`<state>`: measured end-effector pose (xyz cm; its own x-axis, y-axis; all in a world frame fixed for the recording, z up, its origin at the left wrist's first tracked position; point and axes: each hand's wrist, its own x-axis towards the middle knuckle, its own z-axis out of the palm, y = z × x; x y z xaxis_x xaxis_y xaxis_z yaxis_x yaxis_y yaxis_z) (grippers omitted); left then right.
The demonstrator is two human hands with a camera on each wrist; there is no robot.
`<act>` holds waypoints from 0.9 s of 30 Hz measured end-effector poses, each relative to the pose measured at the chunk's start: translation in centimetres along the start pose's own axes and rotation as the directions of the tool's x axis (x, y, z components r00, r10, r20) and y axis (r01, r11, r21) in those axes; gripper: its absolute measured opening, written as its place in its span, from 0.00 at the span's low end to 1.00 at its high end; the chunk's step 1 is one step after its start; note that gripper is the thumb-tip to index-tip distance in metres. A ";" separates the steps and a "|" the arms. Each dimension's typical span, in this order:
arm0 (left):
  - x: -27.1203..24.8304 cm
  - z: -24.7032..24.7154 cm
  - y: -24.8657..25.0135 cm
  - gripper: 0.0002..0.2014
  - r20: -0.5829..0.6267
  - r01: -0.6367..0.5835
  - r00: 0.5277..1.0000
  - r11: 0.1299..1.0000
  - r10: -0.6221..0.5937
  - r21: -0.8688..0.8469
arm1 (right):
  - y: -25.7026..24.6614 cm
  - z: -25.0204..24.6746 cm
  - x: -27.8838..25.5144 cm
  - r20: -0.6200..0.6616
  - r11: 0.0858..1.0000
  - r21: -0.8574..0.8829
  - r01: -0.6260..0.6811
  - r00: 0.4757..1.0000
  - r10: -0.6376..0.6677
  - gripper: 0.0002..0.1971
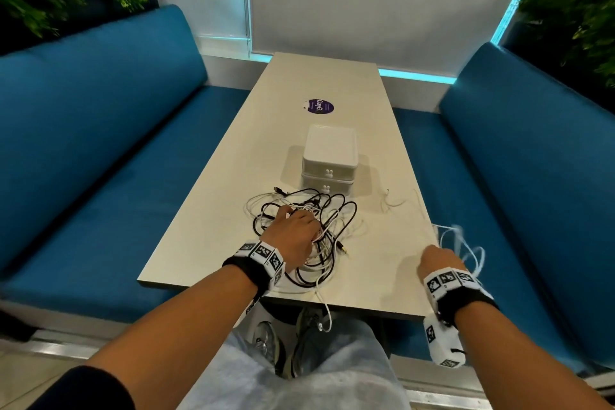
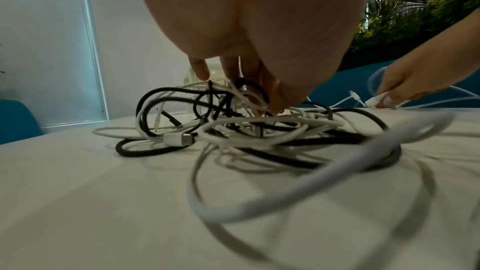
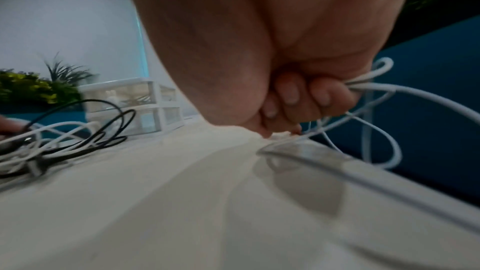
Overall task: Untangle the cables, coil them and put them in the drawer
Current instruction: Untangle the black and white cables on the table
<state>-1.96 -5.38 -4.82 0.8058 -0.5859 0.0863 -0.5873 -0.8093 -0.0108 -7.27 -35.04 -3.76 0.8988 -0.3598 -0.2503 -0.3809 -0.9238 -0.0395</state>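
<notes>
A tangle of black and white cables [image 1: 336,210] [image 2: 259,134] [image 3: 52,137] lies on the near half of the pale table [image 1: 206,243]. My left hand [image 1: 294,225] [image 2: 249,89] is down on the tangle, fingers and thumb pinching white strands in its middle. My right hand [image 1: 437,260] [image 3: 298,100] [image 2: 405,87] sits at the table's right edge, fingers curled round loops of a white cable [image 1: 466,243] [image 3: 415,98] that hang over the side. A white two-drawer unit [image 1: 329,156] [image 3: 130,98] stands just behind the tangle, both drawers closed.
Blue benches [image 1: 100,143] [image 1: 532,160] flank the narrow table. A purple sticker [image 1: 320,106] lies beyond the drawer unit. A short thin white wire [image 1: 389,200] rests right of the tangle. One white cable end [image 1: 326,316] dangles off the front edge over my knees.
</notes>
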 end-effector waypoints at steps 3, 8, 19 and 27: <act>0.0 -0.7 0.1 0.07 0.013 0.005 1.000 1.000 -0.005 0.010 | 0.1 -0.9 0.4 -0.036 0.990 0.090 -0.105 0.993 0.109 0.15; 0.1 -1.0 0.6 0.11 -0.071 -0.011 0.997 0.994 0.003 -0.106 | -3.9 -1.6 1.0 -0.156 0.964 0.255 0.077 0.987 -0.037 0.13; 1.3 -0.1 -0.5 0.12 -0.181 0.090 0.967 0.909 -0.178 -0.408 | -11.0 -2.1 0.8 -0.211 0.787 0.486 0.380 0.925 -0.316 0.14; 4.1 -1.5 -1.9 0.14 -0.197 0.311 0.921 0.939 -0.337 -0.150 | -13.3 -2.3 1.1 -0.288 0.692 0.491 0.530 0.848 -0.445 0.10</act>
<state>2.27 -6.19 -2.91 0.9247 -0.2589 0.2790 -0.3119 -0.9355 0.1658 -0.74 -23.46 -1.23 0.9941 0.0682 0.0838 0.1060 -0.7651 -0.6352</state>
